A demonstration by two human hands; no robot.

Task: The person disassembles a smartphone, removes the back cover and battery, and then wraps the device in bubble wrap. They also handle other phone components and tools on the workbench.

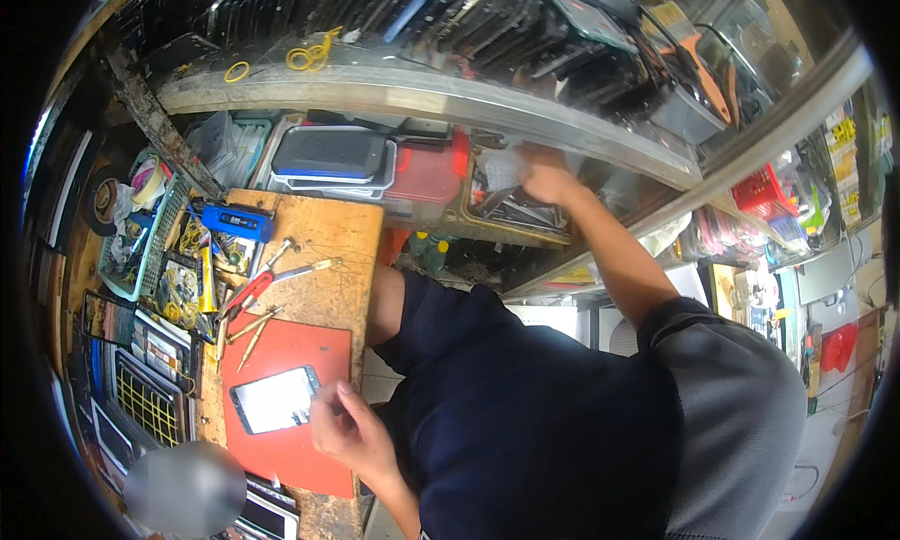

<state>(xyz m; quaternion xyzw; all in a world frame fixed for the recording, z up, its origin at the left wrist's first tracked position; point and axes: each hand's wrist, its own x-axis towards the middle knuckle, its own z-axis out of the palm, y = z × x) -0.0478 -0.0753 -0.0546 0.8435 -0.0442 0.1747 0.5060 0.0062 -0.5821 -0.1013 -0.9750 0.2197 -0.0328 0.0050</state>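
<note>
A smartphone [275,399] with a bright white screen lies on the red mat [309,343] at the left. By the phone's right edge is my left hand [352,432], its fingers curled in; whatever they may hold is hidden. My right hand [544,174] reaches far out over a tray [520,229] of metal tools and loose pieces below the shelf. Motion and shadow smear its fingers. Beside them in the tray is a whitish translucent plastic piece [502,170]. Red-handled pliers [251,291] and several thin brass-coloured screwdrivers [253,334] lie beyond the phone.
A wooden bench [328,221] carries the mat, with a blue meter-like device [237,222] at its far corner. Left of it stands a green basket [169,226] of parts. A metal-edged shelf [412,95] crosses above my right hand. A red-lidded box [431,170] adjoins the tray.
</note>
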